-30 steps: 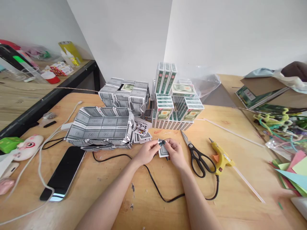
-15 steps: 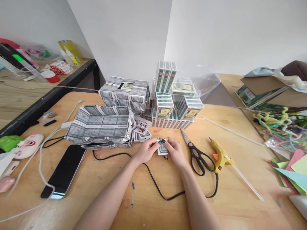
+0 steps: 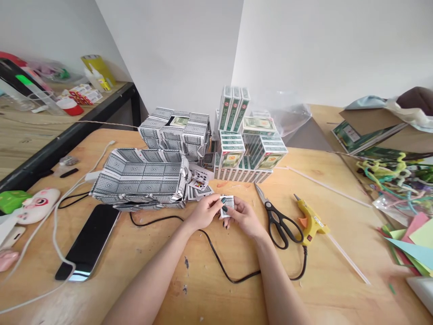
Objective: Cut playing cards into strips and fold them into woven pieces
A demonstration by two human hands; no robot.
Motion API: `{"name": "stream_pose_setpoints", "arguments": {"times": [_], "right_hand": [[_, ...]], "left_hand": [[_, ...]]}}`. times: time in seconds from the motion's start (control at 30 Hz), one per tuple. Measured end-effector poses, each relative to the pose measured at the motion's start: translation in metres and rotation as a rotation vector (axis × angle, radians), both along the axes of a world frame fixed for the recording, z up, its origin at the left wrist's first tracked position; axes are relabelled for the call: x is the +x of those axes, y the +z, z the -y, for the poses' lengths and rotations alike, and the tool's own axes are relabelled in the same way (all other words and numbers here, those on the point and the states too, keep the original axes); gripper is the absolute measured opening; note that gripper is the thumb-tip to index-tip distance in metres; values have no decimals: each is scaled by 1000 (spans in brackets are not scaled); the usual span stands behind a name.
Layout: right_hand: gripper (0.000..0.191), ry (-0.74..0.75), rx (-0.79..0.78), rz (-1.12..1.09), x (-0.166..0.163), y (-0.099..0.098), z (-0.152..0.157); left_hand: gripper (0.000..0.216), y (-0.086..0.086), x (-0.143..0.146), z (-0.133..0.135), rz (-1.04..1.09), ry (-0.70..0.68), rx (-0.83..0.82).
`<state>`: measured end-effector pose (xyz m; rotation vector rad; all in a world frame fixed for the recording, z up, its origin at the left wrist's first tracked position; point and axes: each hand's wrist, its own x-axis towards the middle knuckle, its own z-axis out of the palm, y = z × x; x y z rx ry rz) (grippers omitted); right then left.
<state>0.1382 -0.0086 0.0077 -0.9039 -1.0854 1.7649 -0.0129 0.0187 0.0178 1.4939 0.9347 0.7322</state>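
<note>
Left hand (image 3: 204, 213) and right hand (image 3: 244, 216) both pinch one playing card (image 3: 228, 204), partly folded, I judge; card-built tray (image 3: 142, 178) at left stands assembled; loose cards (image 3: 199, 187) lie unfolded beside it.

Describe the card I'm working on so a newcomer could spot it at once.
On the wooden table, look just in front of the stacked green card packs, left of the black scissors. There the left hand and right hand pinch one small card between them. Unlike the loose cards lying face up nearby, it is in hand, with its grey patterned back showing.
</note>
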Motion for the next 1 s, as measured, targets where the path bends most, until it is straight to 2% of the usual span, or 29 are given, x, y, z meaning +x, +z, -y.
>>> {"name": "stream_pose_setpoints", "arguments": {"times": [0.53,1.0], "right_hand": [[29,-23,11,30,-2,-2,1],[29,-44,15,34,-2,-5,1]], "left_hand": [[26,-7,-1,-1,-71,4,78],[26,-5,-1,-1,-102,6,110]]}}
